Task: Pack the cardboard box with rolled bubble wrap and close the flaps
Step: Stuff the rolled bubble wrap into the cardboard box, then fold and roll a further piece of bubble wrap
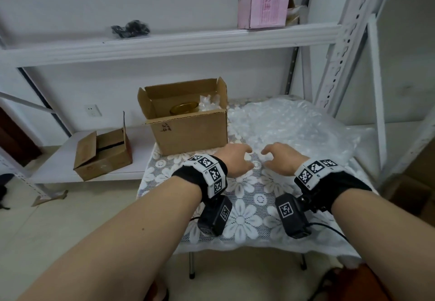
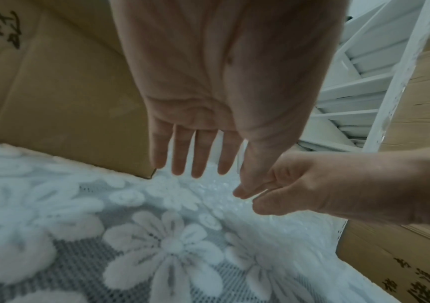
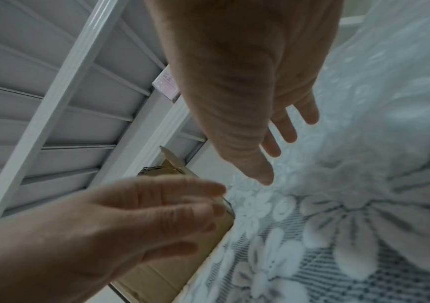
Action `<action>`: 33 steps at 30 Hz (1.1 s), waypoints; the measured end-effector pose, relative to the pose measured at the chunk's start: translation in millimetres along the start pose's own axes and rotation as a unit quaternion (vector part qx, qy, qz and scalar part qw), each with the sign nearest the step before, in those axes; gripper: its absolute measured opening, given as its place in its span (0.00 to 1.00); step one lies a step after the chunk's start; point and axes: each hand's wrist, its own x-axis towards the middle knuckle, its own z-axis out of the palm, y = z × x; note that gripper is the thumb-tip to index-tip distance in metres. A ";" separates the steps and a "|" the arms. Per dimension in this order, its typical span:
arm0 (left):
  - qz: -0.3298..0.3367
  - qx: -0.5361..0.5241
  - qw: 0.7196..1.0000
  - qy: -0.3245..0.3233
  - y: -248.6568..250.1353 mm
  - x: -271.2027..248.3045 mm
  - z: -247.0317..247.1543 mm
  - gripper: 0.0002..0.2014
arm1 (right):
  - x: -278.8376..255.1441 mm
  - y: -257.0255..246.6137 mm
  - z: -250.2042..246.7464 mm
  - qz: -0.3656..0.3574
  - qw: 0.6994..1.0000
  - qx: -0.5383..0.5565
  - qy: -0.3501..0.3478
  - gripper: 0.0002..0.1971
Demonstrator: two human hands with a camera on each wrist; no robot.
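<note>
An open cardboard box [image 1: 188,131] stands on the lace-covered table [image 1: 242,216], flaps up. Inside it lie an amber round object [image 1: 183,108] and some crumpled bubble wrap [image 1: 210,103]. A large sheet of bubble wrap [image 1: 294,129] lies spread over the table to the right of the box. My left hand [image 1: 248,157] and right hand [image 1: 267,158] hover side by side over the sheet's near edge, just right of the box's front corner. In the left wrist view the left hand [image 2: 219,164] has straight, spread fingers. The right hand [image 3: 276,153] also has its fingers extended, and neither hand holds anything.
A smaller cardboard box [image 1: 103,157] sits on the low shelf to the left. On the upper shelf are a pink box [image 1: 263,9] and a black bundle [image 1: 130,29]. White rack uprights [image 1: 341,42] rise at the right, with more cartons [image 2: 403,266] below the table's right side.
</note>
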 end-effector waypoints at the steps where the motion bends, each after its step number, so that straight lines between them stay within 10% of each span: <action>1: -0.011 0.006 1.000 -0.023 -0.2 0.1 4.5 0.26 | -0.9 4.4 2.2 0.014 1.000 -0.013 -0.004 0.23; 20: -0.054 0.027 0.993 -0.099 5.1 -8.8 19.3 0.25 | -7.8 27.5 26.2 0.116 0.989 -0.096 -0.016 0.17; 33: -0.054 0.002 0.993 -0.106 5.5 -10.4 17.1 0.26 | -4.4 34.0 20.3 0.092 0.961 0.036 0.258 0.14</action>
